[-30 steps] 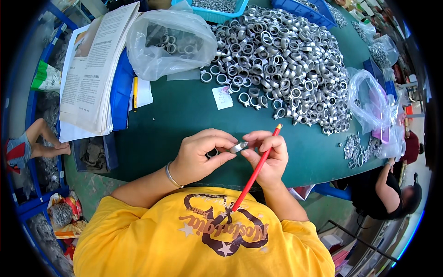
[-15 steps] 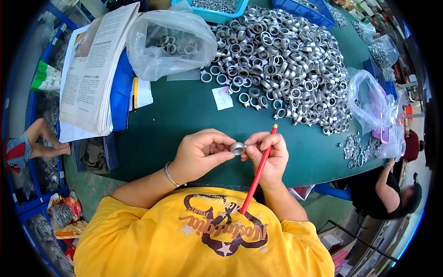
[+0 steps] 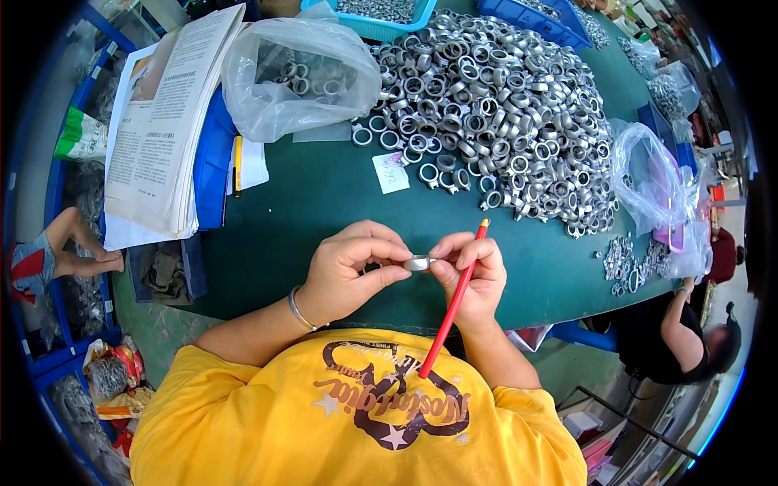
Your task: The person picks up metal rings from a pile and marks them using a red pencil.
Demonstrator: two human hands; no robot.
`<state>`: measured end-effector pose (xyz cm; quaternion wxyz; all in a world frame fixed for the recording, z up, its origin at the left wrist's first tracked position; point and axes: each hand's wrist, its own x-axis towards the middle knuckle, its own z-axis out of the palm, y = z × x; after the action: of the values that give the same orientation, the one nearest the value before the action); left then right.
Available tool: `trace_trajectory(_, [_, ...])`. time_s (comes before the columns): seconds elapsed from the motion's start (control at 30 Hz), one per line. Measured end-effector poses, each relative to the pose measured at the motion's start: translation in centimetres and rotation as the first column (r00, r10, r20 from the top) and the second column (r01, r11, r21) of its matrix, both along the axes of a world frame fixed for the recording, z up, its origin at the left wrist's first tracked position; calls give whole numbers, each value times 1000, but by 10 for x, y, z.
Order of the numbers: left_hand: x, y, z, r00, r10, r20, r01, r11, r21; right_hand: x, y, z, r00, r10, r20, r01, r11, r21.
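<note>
Between both hands, over the near edge of the green table, I hold a small grey metal ring [image 3: 418, 263], now seen nearly edge-on. The thumb and fingers of my left hand [image 3: 356, 263] pinch its left side. My right hand [image 3: 472, 271] grips its right side with thumb and forefinger. A red pencil [image 3: 447, 324] is also tucked in my right hand, its upper end above the fingers and its long end slanting down toward my yellow shirt. Beyond my hands spreads a big heap of similar metal rings [image 3: 510, 113].
A clear plastic bag [image 3: 279, 105] with some rings lies at the far left, beside stacked printed sheets [image 3: 158, 130]. A small paper note [image 3: 391, 172] lies before the heap. Blue trays [image 3: 559, 20] stand behind. Another person [image 3: 685, 336] is at the right.
The ring has been tilted between my fingers, from showing its round opening to lying nearly edge-on. My left fingers have shifted slightly; the pencil stays in my right hand.
</note>
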<state>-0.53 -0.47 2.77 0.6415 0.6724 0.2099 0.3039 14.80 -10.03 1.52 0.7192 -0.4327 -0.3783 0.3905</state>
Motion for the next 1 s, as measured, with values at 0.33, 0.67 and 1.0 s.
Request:
trace_trajectory(0.33, [12,2,9,992,112,-53,-77,891,448,9,-2,1,994,35,99,-24,993,-112])
trace_trajectory(0.67, [8,9,6,980,197,-15,-178,913,368,192,-13,33,784,-613,-97,618,785,38])
trace_trajectory(1.0, [-4,10,8,976,219,9,-210,923,323,320,-28,61,470,-882,-14,882,470,26])
